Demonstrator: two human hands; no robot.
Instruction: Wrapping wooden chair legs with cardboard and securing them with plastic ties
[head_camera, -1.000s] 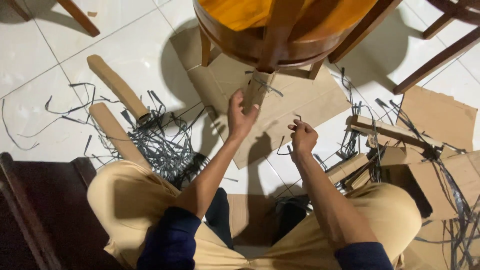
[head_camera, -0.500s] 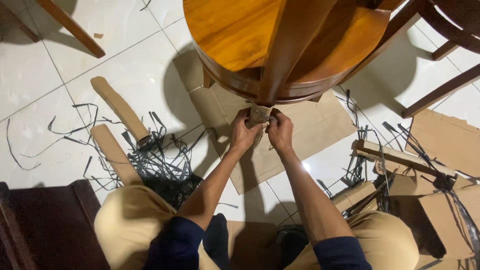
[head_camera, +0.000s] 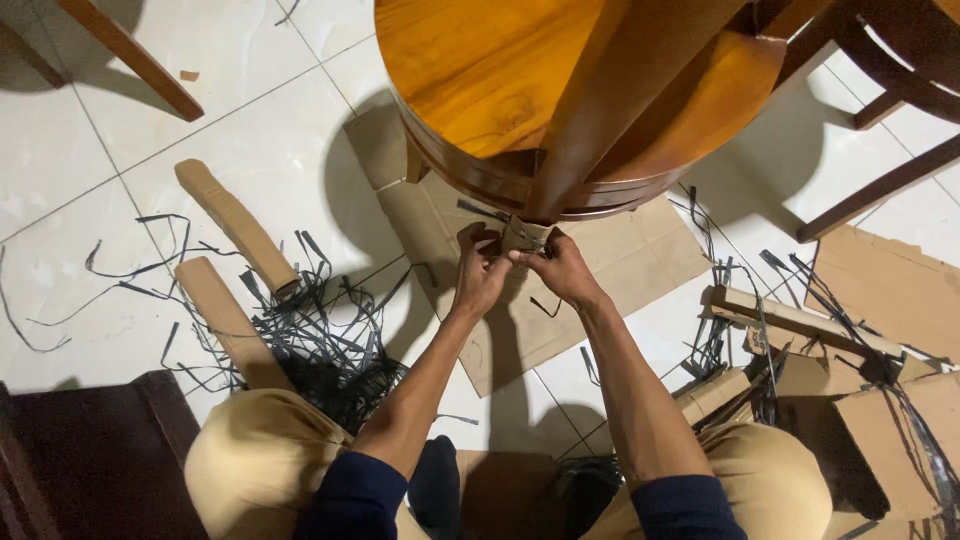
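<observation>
Two hands are at work on one table leg, and I rank the hazards by size. The round wooden table (head_camera: 480, 70) is the largest: it stands over flat cardboard sheet (head_camera: 590, 270) on a tiled floor (head_camera: 270, 140), and I judge a hard tug at the leg could slide or rock it toward me. Next, the cardboard-wrapped leg (head_camera: 522, 238) sits just under the table's rim, between both hands; its wrap looks partly loosened, so it may tear unevenly and scuff the wood. My left hand (head_camera: 480, 270) is closed around the wrap's left side; my right hand (head_camera: 565, 270) pinches a dark plastic strap (head_camera: 528, 245) against it. Should that strap part suddenly, I expect the fingers could snap back or be nicked by its edge. Smallest: loose black strap offcuts (head_camera: 320, 330) heaped beside my left knee could snag or slip underfoot.
</observation>
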